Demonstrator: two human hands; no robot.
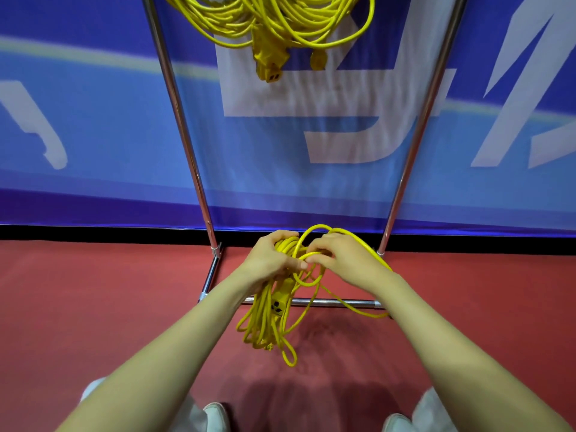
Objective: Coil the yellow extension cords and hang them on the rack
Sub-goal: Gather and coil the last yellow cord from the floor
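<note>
Arms outstretched, left hand point(270, 260) and right hand point(341, 257) curled around yellow cord point(260, 319).

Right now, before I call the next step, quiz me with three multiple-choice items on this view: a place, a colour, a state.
1. Where do the finished coiled cords hang?
A) high between the poles of the rack
B) on its base bar
C) over a forearm

2. What colour is the floor?
A) green
B) red
C) grey

3. What is the left hand doing?
A) lying flat on the floor
B) gripping the cord bundle
C) holding a pole

Answers: 1 A, they dangle between the poles at the top of the view; 2 B, the floor under the rack is red; 3 B, its fingers curl round the bundle while the right hand pinches a loop.
</note>
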